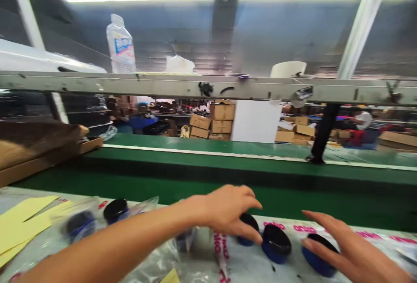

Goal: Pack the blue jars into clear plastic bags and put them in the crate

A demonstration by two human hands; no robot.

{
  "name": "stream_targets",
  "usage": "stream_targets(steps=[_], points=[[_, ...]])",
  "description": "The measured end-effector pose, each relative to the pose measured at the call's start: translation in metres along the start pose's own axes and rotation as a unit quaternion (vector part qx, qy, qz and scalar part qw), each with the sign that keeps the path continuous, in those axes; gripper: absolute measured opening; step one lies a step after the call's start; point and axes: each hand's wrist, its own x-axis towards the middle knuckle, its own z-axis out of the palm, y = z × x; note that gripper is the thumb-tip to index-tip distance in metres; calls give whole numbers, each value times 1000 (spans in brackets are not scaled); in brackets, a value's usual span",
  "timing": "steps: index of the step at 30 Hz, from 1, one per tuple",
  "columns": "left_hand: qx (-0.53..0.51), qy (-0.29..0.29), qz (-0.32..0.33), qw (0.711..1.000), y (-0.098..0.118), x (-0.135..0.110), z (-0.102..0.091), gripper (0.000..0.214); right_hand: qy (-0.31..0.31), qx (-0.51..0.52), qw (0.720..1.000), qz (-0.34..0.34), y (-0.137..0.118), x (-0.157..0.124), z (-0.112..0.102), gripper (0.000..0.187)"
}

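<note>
Several short round dark-blue pieces with glossy black tops, jar-like, stand on the work surface. My left hand (228, 211) reaches across with thumb and fingers apart, around the near side of one round piece (250, 222); whether it touches it I cannot tell. Just right of that, another round piece (276, 243) stands between my hands. My right hand (345, 246) is open too, its thumb passing in front of a third round piece (321, 268). Further left, behind my left forearm, are a round piece (116, 210) and a blurred one (80, 224) in clear plastic.
Yellow paper sheets (22, 218) lie at the left, with clear plastic bags (156, 261) near my forearm. Beyond the work surface runs a green belt (195, 187). A cardboard box (42, 153) stands at left. A metal shelf rail (163, 84) crosses overhead, carrying a bottle (121, 48).
</note>
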Motion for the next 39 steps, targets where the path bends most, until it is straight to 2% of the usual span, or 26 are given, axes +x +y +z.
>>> stream_targets(steps=[3, 5, 6, 8, 10, 12, 13, 16, 17, 18, 20, 22, 24, 29, 33, 39], points=[[-18, 74, -118, 990, -7, -78, -58, 57, 14, 35, 999, -19, -50, 1, 3, 80], [-17, 75, -196, 978, -16, -131, -81, 57, -28, 53, 997, -51, -104, -1, 10, 81], [-22, 69, -234, 970, -21, -155, -85, 64, -55, 57, 993, -85, -135, -3, 15, 80], [-20, 37, -296, 954, -33, -191, -76, 91, -109, 51, 977, -176, -196, -4, 30, 78], [22, 1, -323, 946, -44, -211, -54, 108, -146, 38, 961, -232, -246, -3, 47, 82], [75, -27, -330, 941, -52, -217, -29, 107, -174, 22, 953, -247, -280, 0, 67, 84], [83, -39, -331, 939, -55, -216, -19, 98, -184, 15, 952, -245, -290, 3, 76, 81], [79, -61, -331, 938, -58, -212, -3, 51, -189, 12, 955, -230, -301, 10, 98, 62], [76, -57, -330, 939, -59, -211, -2, 43, -183, 25, 956, -226, -302, 13, 103, 56], [73, -47, -329, 940, -59, -210, -1, 43, -175, 49, 958, -220, -303, 16, 107, 52], [70, -19, -329, 941, -60, -210, 1, 65, -161, 111, 959, -203, -308, 21, 115, 49], [68, 5, -330, 942, -61, -210, 5, 90, -151, 157, 960, -178, -317, 26, 121, 57], [61, 19, -320, 945, -61, -210, 11, 98, -147, 182, 959, -161, -324, 30, 128, 60], [59, 36, -294, 953, -61, -206, 21, 90, -136, 284, 942, -116, -323, 38, 143, 34], [88, 29, -289, 953, -55, -203, 24, 66, -113, 322, 938, -64, -304, 32, 145, 38], [147, 19, -335, 931, -41, -201, 34, 65, -114, 250, 953, -126, -281, 0, 130, 38]])
